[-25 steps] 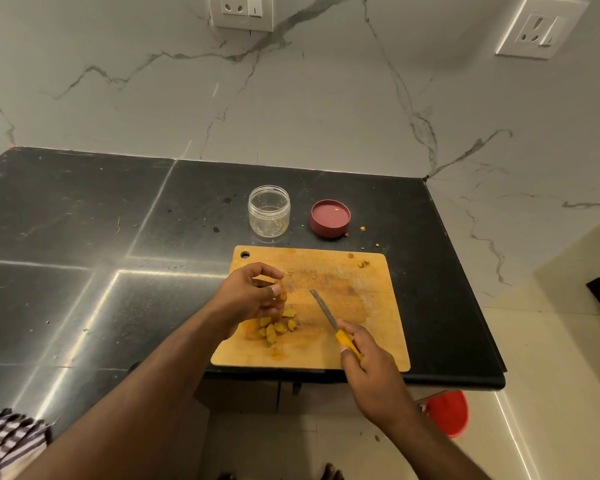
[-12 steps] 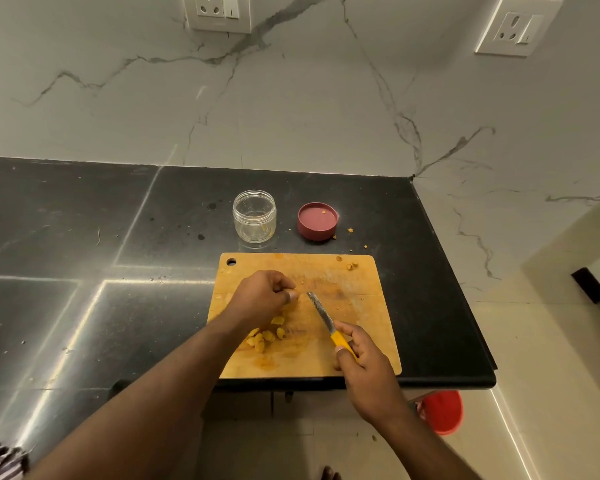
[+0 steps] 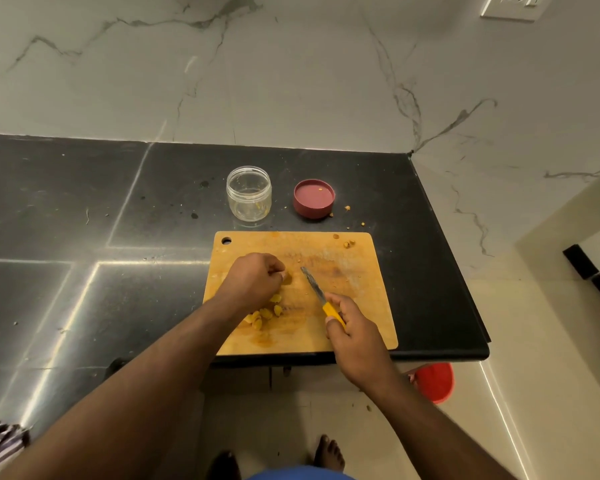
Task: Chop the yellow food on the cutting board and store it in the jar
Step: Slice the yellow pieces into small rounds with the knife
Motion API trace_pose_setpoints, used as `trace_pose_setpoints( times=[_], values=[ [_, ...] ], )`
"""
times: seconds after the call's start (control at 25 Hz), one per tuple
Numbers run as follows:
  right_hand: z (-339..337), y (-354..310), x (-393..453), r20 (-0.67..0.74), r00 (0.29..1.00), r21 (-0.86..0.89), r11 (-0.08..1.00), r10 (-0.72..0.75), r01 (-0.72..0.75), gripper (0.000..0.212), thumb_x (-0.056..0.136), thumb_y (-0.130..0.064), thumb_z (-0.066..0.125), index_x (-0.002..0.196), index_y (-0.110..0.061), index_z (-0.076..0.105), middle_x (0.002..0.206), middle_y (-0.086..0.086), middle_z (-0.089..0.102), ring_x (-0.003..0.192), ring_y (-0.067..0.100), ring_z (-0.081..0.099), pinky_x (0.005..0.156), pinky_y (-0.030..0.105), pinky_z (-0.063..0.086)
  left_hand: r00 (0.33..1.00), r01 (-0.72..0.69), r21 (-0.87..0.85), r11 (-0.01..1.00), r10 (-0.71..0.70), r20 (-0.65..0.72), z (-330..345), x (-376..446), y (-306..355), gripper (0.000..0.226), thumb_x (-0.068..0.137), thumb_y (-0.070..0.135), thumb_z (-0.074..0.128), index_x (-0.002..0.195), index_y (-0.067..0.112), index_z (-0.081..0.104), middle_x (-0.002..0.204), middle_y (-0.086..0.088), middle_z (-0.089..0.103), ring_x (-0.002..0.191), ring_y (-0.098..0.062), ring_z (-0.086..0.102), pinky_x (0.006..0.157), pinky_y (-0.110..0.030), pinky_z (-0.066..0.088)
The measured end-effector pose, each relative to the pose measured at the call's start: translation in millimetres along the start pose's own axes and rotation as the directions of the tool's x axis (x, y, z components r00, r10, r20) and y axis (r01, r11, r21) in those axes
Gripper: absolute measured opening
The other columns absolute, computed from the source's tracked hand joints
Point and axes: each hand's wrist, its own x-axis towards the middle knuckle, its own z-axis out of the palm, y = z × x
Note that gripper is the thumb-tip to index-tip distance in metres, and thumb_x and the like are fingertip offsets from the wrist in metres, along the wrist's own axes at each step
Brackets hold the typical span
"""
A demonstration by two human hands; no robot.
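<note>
A wooden cutting board lies at the counter's front edge. Several chopped yellow pieces sit on its left half, beside my left wrist. My left hand is curled over the board and pinches a small yellow piece at its fingertips. My right hand grips the yellow handle of a small knife, whose blade points up-left and ends just right of my left fingertips. Behind the board stands a clear glass jar, open, with only traces of yellow inside.
The jar's dark red lid lies upside down to the right of the jar. Yellow crumbs dot the board's far right corner and the black counter. A red bucket stands on the floor below the counter edge.
My left hand has shifted up and away from the chopped pile with a piece in its fingertips. The knife has stayed at much the same angle. The camera has tilted downward.
</note>
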Motion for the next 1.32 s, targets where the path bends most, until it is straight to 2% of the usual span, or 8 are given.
trace_pose_setpoints(
  times=[0.12,0.24,0.4,0.56,0.64,0.8,1.04,1.32],
  values=[
    [2,-2,0,0.014,1.0,-0.02,1.0,-0.005,0.005,0.043,0.1,-0.02,0.045,0.141,-0.03,0.045,0.119,-0.009,0.062,0.092,0.005,0.059,0.073,0.024,0.048,1.0,-0.004,0.005,1.0,0.004,-0.003,0,-2,0,0.023,0.093,0.024,0.067,0.115,0.021,0.072,0.112,0.002,0.071,0.091,-0.009,0.056,0.074,-0.021,0.041],
    [3,-1,0,0.021,1.0,-0.043,0.999,-0.006,0.007,0.043,0.1,-0.02,0.044,0.142,-0.029,0.044,0.116,-0.005,0.063,0.084,0.005,0.058,0.062,0.015,0.038,1.0,-0.019,0.027,0.999,0.019,0.001,2,-4,1,0.024,0.093,0.025,0.068,0.115,0.021,0.072,0.111,0.003,0.071,0.09,-0.009,0.055,0.07,-0.021,0.04],
    [4,-1,-3,0.011,1.0,-0.071,0.997,-0.029,0.03,0.044,0.1,-0.019,0.042,0.143,-0.026,0.044,0.115,-0.002,0.064,0.081,0.005,0.055,0.061,0.012,0.035,1.0,-0.028,0.021,0.999,0.028,-0.004,7,-5,2,0.029,0.093,0.025,0.069,0.121,0.019,0.072,0.113,0.001,0.072,0.091,-0.008,0.055,0.073,-0.021,0.04],
    [3,-5,-6,-0.003,0.996,-0.116,0.99,-0.086,0.086,0.044,0.1,-0.018,0.041,0.144,-0.024,0.041,0.121,0.001,0.063,0.092,0.011,0.059,0.071,0.022,0.043,1.0,-0.019,-0.023,1.0,0.019,-0.023,11,-4,4,0.026,0.092,0.025,0.071,0.118,0.019,0.073,0.111,0.001,0.072,0.091,-0.009,0.058,0.071,-0.021,0.043],
    [3,-9,-8,0.013,0.994,-0.169,0.979,-0.109,0.11,0.045,0.102,-0.019,0.04,0.147,-0.022,0.037,0.129,0.002,0.059,0.104,0.014,0.058,0.083,0.03,0.049,1.0,0.0,-0.038,0.999,0.0,-0.015,11,-3,5,0.025,0.092,0.024,0.072,0.117,0.018,0.072,0.11,0.002,0.071,0.091,-0.008,0.058,0.066,-0.019,0.042],
    [10,-18,-10,0.06,0.989,-0.267,0.952,-0.137,0.148,0.05,0.103,-0.018,0.037,0.152,-0.018,0.03,0.146,0.004,0.046,0.129,0.016,0.046,0.105,0.027,0.038,0.999,0.014,-0.035,0.999,-0.015,-0.037,12,-3,7,0.023,0.091,0.026,0.073,0.112,0.018,0.073,0.106,0.001,0.071,0.091,-0.01,0.058,0.07,-0.023,0.043],
    [22,-24,-7,0.069,0.988,-0.338,0.928,-0.139,0.155,0.051,0.103,-0.021,0.035,0.153,-0.02,0.024,0.145,0.004,0.044,0.126,0.018,0.047,0.103,0.03,0.039,0.999,0.015,-0.029,0.999,-0.017,-0.048,12,-4,10,0.019,0.091,0.025,0.072,0.108,0.017,0.074,0.092,0.006,0.066,0.085,-0.012,0.059,0.056,-0.019,0.039],
    [26,-26,-5,0.073,0.987,-0.392,0.906,-0.14,0.158,0.052,0.103,-0.019,0.034,0.153,-0.022,0.023,0.14,0.005,0.047,0.118,0.021,0.052,0.097,0.033,0.045,0.999,0.009,-0.046,0.999,-0.011,-0.053,13,-5,9,0.018,0.091,0.021,0.071,0.107,0.015,0.074,0.098,0.003,0.071,0.084,-0.011,0.059,0.055,-0.017,0.038]
  ],
)
